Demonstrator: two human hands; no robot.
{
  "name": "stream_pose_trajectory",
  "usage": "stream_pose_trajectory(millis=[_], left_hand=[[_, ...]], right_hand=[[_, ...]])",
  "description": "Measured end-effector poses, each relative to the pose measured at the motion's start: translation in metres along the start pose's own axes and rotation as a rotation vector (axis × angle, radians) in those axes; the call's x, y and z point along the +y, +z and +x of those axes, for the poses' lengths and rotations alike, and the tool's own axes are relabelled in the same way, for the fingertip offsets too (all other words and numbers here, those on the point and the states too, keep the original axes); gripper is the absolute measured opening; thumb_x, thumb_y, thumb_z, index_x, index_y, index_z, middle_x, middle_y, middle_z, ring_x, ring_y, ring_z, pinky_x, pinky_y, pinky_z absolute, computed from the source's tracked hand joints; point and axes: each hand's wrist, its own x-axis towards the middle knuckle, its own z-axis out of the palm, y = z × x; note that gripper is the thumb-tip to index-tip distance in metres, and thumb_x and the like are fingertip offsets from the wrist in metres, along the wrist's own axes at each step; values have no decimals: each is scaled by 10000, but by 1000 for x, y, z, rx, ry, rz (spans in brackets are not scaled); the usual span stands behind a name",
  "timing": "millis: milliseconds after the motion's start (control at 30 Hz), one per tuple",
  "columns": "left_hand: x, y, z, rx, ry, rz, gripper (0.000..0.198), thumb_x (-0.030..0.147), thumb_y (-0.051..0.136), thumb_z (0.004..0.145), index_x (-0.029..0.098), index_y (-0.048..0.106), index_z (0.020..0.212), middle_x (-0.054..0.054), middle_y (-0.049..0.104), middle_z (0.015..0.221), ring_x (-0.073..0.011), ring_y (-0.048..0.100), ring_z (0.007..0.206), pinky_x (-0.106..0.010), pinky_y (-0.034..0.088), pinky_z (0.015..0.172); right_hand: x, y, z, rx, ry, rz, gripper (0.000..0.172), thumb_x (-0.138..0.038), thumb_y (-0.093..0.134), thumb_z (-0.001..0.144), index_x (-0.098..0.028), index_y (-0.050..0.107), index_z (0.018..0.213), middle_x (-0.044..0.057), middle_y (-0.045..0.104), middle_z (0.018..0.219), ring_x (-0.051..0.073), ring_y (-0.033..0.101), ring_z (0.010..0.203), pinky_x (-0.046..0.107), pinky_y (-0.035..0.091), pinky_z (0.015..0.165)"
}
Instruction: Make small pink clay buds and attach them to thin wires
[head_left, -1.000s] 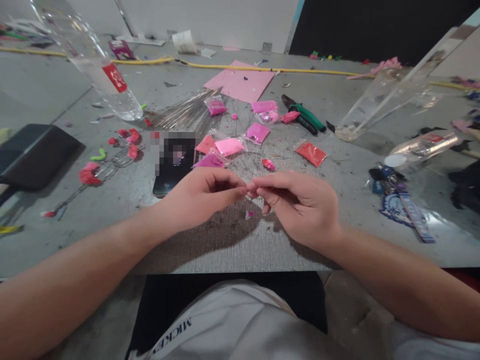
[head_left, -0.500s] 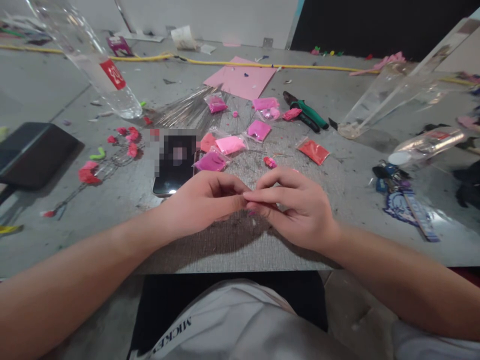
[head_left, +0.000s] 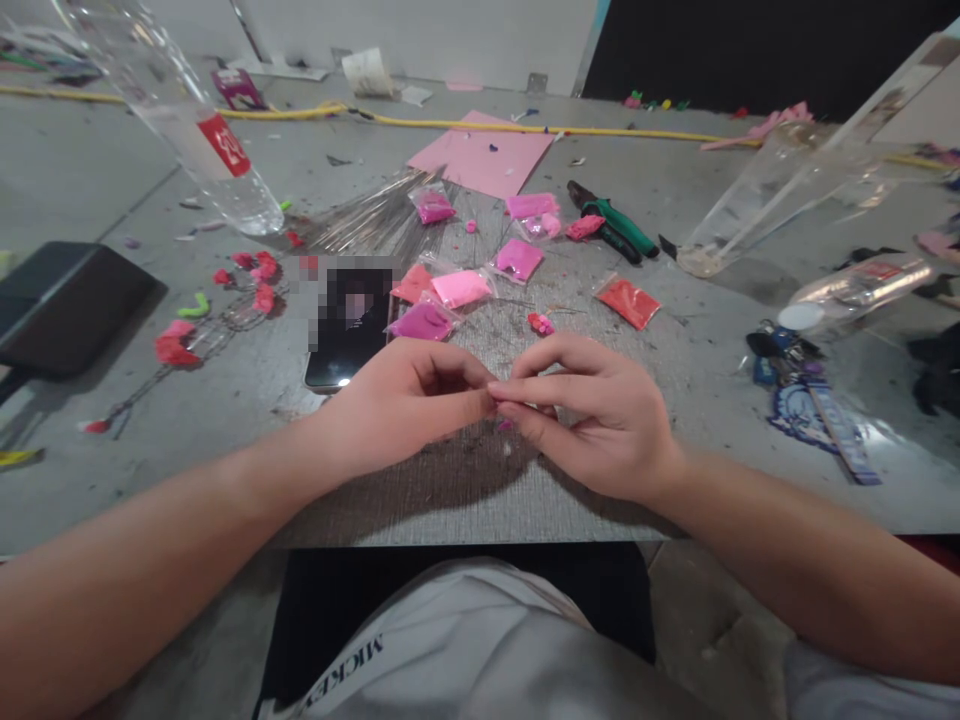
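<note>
Over the front of the table, my left hand (head_left: pixel 420 402) and my right hand (head_left: pixel 596 415) meet with their fingertips pinched together. Whatever sits between the fingers is too small and covered to name. A small magenta bit (head_left: pixel 505 425) shows just below the right fingertips; I cannot tell whether it is held or lies on the table. Just beyond my hands lies a small red and pink clay piece (head_left: pixel 540 323). Behind it are bags of coloured clay: purple (head_left: pixel 422 320), pink (head_left: pixel 461 289), magenta (head_left: pixel 519 260) and red (head_left: pixel 628 303).
A phone (head_left: pixel 349 330) lies by my left wrist. Farther off are green-handled pliers (head_left: pixel 619 228), thin wires (head_left: pixel 375 220), pink paper (head_left: pixel 487 155) and a water bottle (head_left: pixel 225 170). Red clay flowers on wire (head_left: pixel 176 343) lie left. Keys with a tag (head_left: pixel 806 400) and another bottle (head_left: pixel 855 290) are right.
Both hands stay nearly in place, fingertips still together. The right fingers have shifted very slightly, and the magenta bit beneath them shows a little more clearly.
</note>
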Motion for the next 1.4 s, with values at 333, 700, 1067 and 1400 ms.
stream_pose_trajectory(millis=[333, 700, 1067, 1400], left_hand=[[1, 1, -2, 78, 132, 145, 100, 216, 752, 851, 164, 779, 770, 12, 714, 680, -96, 590, 607, -196, 450, 550], [-6, 0, 1, 201, 387, 591, 145, 220, 669, 932, 172, 765, 835, 7, 697, 696, -119, 603, 623, -243, 438, 585], [-27, 16, -2, 26, 351, 973, 274, 348, 618, 1027, 166, 822, 1008, -93, 719, 939, -250, 719, 843, -389, 552, 753], [-32, 20, 4, 2, 340, 937, 251, 251, 599, 1044, 177, 834, 995, -82, 748, 929, -239, 725, 879, -372, 555, 804]], right_hand=[[-3, 1, 3, -14, 244, 160, 93, -263, 851, 916, -209, 823, 986, 43, 779, 896, 138, 706, 764, 229, 569, 562], [5, 2, 7, 6, 963, 839, 378, -448, 954, 791, -182, 688, 817, -48, 648, 685, 69, 527, 535, 210, 429, 480], [4, 1, 9, 118, 873, 786, 353, -464, 872, 860, -210, 646, 764, -41, 608, 648, 94, 503, 556, 234, 395, 496], [1, -2, 12, 137, 826, 767, 299, -389, 802, 900, -209, 634, 730, -29, 594, 638, 100, 496, 549, 246, 383, 486]])
